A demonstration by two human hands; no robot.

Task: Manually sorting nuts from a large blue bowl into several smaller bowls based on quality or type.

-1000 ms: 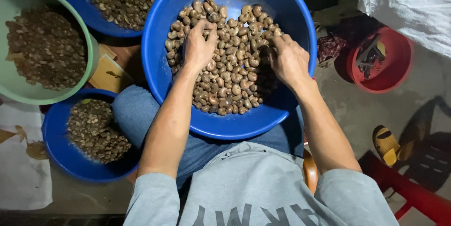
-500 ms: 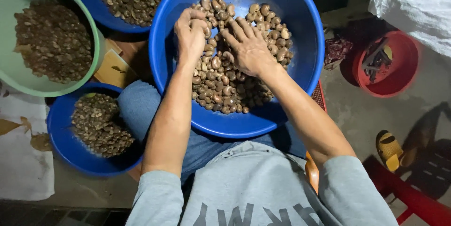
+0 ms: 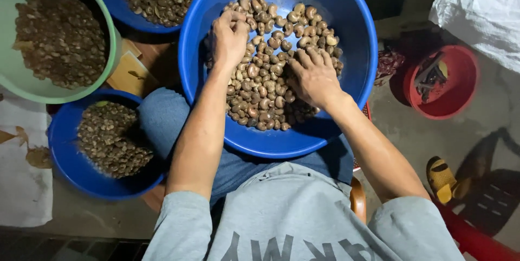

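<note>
Big blue basin (image 3: 355,49) sits on the person's lap, holding a heap of brown nuts (image 3: 271,76) piled toward its middle and far wall. Left hand (image 3: 230,36) lies curled, palm down, on the heap's left side, fingers bunched over a few nuts; cannot tell if any are actually pinched. Right hand (image 3: 314,76) lies on the heap's right side, fingers spread flat.

To do the sorting well, in my judgement: rake in thin layers so each nut shows, keep the basin level on the knees, lift picks cleanly rather than pushing nuts over the rim.

Left of the basin: green basin (image 3: 16,82), cut off by the frame edge. A second blue basin (image 3: 65,158) lies below-left, a third (image 3: 116,1) above-left, cropped at the top. Right of the basin: red bowl (image 3: 460,98), contents dark and unclear; white sack (image 3: 482,11) cropped. Basin floor under the heap hidden.
</note>
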